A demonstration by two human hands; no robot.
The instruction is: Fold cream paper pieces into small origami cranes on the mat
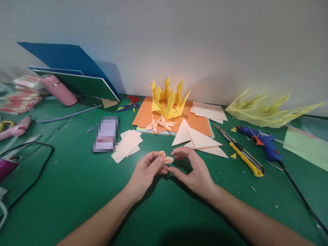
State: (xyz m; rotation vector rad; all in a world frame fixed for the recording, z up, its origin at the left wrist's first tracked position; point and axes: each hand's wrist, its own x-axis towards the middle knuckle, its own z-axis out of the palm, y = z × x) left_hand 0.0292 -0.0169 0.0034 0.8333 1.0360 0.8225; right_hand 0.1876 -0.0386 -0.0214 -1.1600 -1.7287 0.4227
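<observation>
My left hand (151,167) pinches a small folded piece of pale peach paper (168,159) between thumb and fingers. Just to its right, my right hand (193,167) has its thumb and fingers apart, its thumb tip close to the left fingers; I cannot tell whether it touches them. Beyond the hands stand a yellow folded-paper crown (169,106) and, in front of it, peach paper flowers (160,123). Peach paper strips (129,143) lie left of the hands, and peach paper triangles (197,136) lie just past the right hand.
At right are a yellow utility knife (243,155) with its blade out, a blue glue gun (263,141) with a cord and a pale yellow paper crown (271,111). A blurred-out phone (106,134), a pink bottle (58,90) and leaning boards (79,83) are at left. Orange paper (143,111) tops a stack.
</observation>
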